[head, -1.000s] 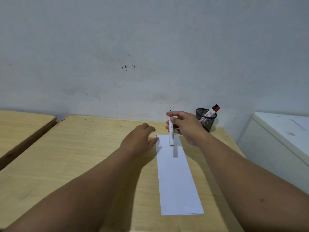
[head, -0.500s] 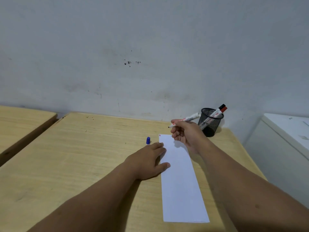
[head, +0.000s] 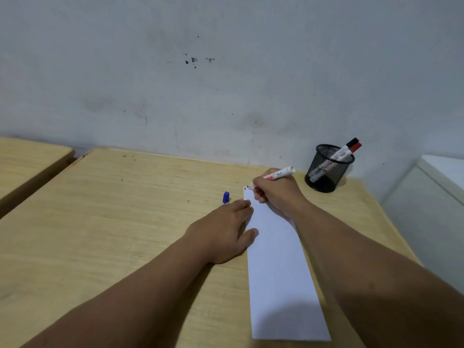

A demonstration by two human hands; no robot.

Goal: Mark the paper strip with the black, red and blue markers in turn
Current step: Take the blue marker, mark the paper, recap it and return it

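Gripping an uncapped marker (head: pixel 277 176), the right hand (head: pixel 276 194) puts its tip on the paper strip's (head: pixel 278 259) far left corner. The left hand (head: pixel 226 232) lies flat, empty, pinning the strip's left edge to the table (head: pixel 113 209). If that hand slips, the strip could slide and smear the mark; the blue cap (head: pixel 226 197) might roll.

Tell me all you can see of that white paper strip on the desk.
The paper strip is a long, narrow white sheet lying flat on the wooden desk, running away from the viewer. It looks blank apart from small marks at its far left corner. The left hand presses on its left edge; the right hand rests on its far end, holding a marker with the tip at that corner.
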